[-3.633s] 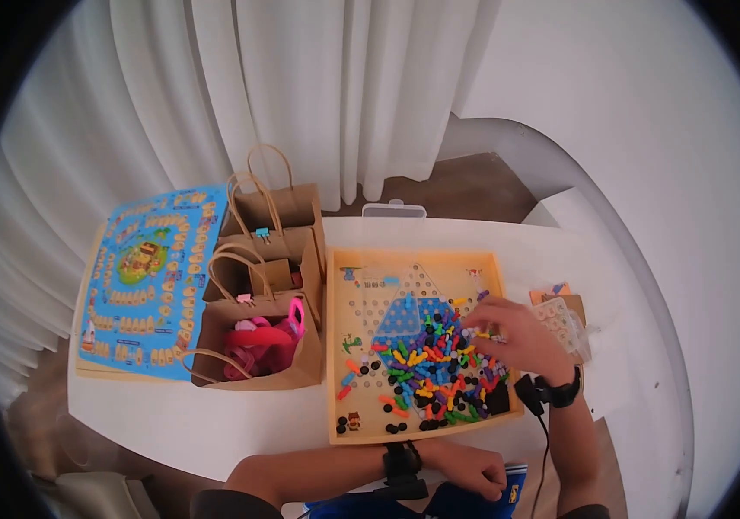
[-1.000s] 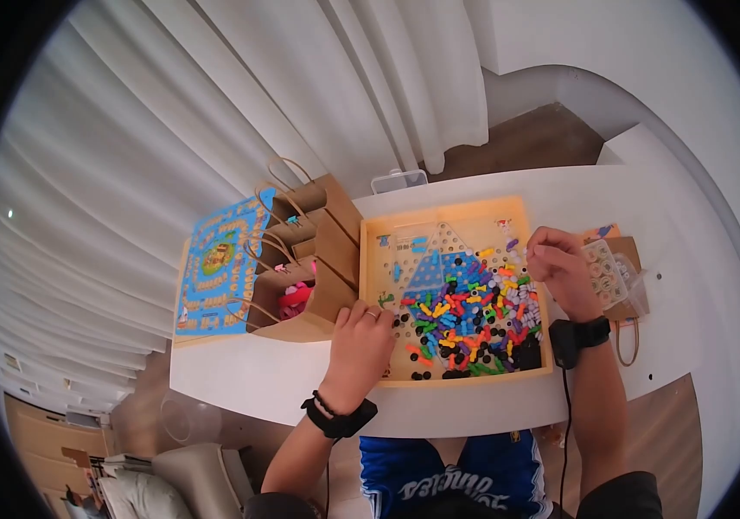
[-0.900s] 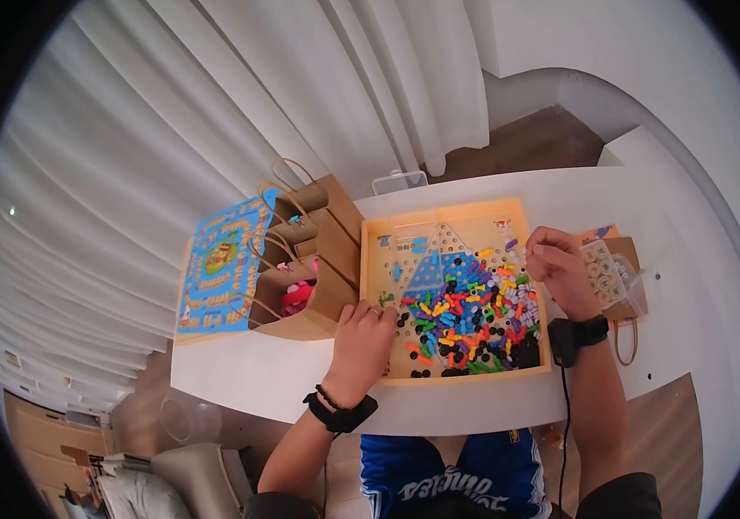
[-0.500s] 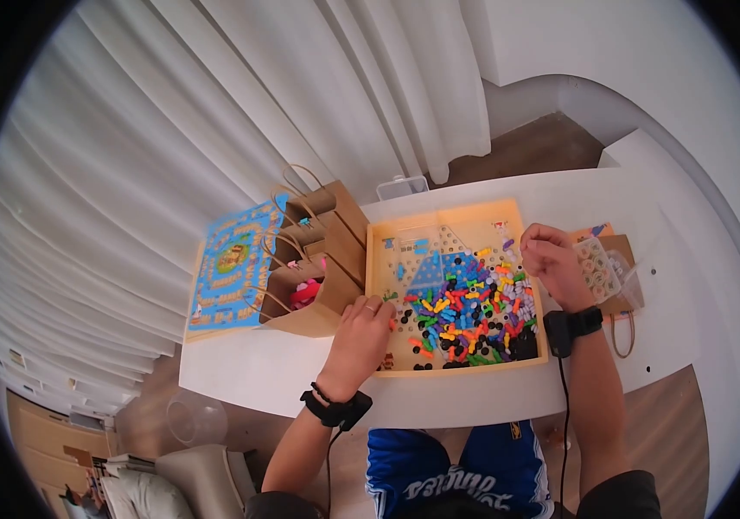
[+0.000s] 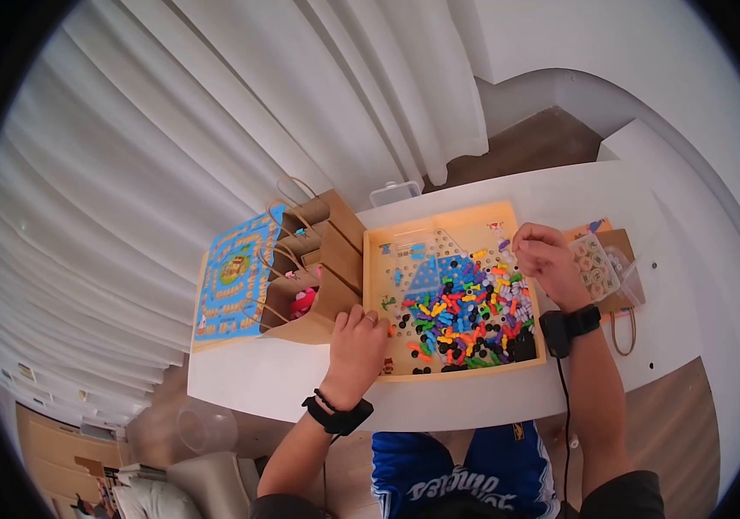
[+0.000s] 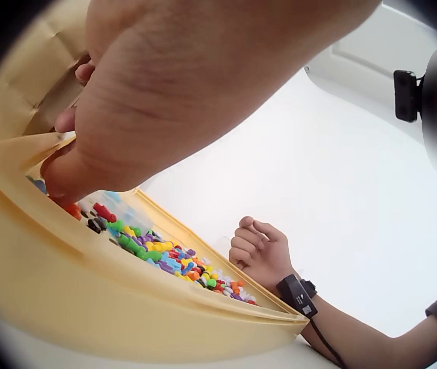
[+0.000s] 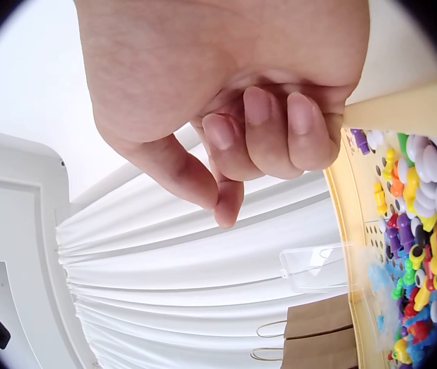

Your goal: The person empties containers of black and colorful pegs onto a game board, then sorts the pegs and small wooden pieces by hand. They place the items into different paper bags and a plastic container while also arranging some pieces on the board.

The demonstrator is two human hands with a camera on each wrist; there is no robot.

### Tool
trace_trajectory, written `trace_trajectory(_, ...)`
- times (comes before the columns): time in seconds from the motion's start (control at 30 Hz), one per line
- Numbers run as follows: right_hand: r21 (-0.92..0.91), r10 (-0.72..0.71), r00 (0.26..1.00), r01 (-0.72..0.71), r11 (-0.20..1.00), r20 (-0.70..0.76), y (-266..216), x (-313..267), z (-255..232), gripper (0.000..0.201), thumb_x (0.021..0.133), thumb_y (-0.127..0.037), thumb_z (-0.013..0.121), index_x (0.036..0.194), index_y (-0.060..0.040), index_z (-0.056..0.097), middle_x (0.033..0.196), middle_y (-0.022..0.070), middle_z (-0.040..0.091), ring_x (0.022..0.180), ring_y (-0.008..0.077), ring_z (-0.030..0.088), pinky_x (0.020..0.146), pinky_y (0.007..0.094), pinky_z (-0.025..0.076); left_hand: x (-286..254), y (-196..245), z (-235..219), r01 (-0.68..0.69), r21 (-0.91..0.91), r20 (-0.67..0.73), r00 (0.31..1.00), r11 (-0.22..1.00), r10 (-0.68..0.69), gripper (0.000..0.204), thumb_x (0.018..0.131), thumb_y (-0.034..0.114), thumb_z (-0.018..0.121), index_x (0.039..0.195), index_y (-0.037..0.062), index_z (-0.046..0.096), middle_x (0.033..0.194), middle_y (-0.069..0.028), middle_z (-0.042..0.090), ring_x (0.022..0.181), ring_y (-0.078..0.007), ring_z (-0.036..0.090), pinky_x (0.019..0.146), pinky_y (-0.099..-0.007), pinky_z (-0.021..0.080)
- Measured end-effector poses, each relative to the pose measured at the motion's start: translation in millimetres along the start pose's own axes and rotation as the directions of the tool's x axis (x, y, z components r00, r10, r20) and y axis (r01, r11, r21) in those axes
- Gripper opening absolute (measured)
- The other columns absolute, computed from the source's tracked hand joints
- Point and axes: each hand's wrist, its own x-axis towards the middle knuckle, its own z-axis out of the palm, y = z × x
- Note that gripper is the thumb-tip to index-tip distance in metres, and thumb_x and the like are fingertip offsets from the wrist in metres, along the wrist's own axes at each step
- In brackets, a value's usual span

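Observation:
A shallow wooden tray [image 5: 521, 227], its floor a pegboard, holds a heap of small colourful plastic pegs [image 5: 474, 307] with black and white pieces among them. My left hand [image 5: 358, 348] grips the tray's left wall, the thumb inside and the fingers outside, as the left wrist view shows. An orange piece [image 6: 71, 207] lies by the thumb. Beyond the right wall hovers my right hand [image 5: 551, 264], fingers curled in. In the right wrist view its thumb and index fingertip meet with nothing visible between them. A clear plastic sheet [image 5: 417, 259] lies in the tray's far left part.
Brown paper bags [image 5: 335, 294] stand close left of the tray, the nearest with a pink-red item inside. A blue game board [image 5: 236, 272] lies beyond them. To the right is a clear box [image 5: 599, 268] of round pieces on a brown bag. An empty clear container [image 5: 394, 192] sits behind.
My left hand has gone from in front of the tray to its left wall. My right hand has drawn back from over the pegs to the right edge. Over the last second both barely moved.

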Motion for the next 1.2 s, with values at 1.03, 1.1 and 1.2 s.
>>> trace_trajectory(1.03,-0.01,-0.006,1.0,0.006,1.0,-0.008,2.5,0.3,-0.5,0.012,0.096,-0.01,0.06,0.091,-0.0004,0.064,0.063,-0.0058,0.039,0.053,0.0033,0.03,0.051,0.0238,0.021,26.2,36.0,-8.2,-0.321,-0.254,0.012,0.942,0.912,0.335,0.024,0.081,0.009,0.074,0.104,0.0105,0.068,0.099,-0.0047,0.068,0.105,-0.0243,0.065,0.093,-0.0385,0.048)
trace_trajectory(1.1,-0.02,-0.012,1.0,0.012,1.0,-0.002,2.7,1.2,-0.7,0.013,0.097,-0.011,0.061,0.091,-0.0005,0.064,0.063,-0.0061,0.039,0.053,0.0034,0.029,0.051,0.0239,0.021,27.3,34.6,-10.4,-0.325,-0.274,0.021,0.939,0.905,0.343,0.025,0.081,0.009,0.074,0.106,0.0105,0.069,0.1,-0.0047,0.069,0.105,-0.0247,0.065,0.094,-0.0389,0.048)
trace_trajectory(1.2,-0.012,0.002,1.0,-0.002,1.0,-0.018,4.1,1.1,-1.8,0.013,0.097,-0.011,0.06,0.091,-0.0005,0.064,0.063,-0.006,0.038,0.053,0.0035,0.029,0.051,0.0241,0.021,31.4,31.9,-11.3,-0.287,-0.352,0.097,0.935,0.891,0.34,0.025,0.082,0.01,0.075,0.106,0.0098,0.069,0.102,-0.0049,0.069,0.106,-0.0258,0.065,0.096,-0.0403,0.047)
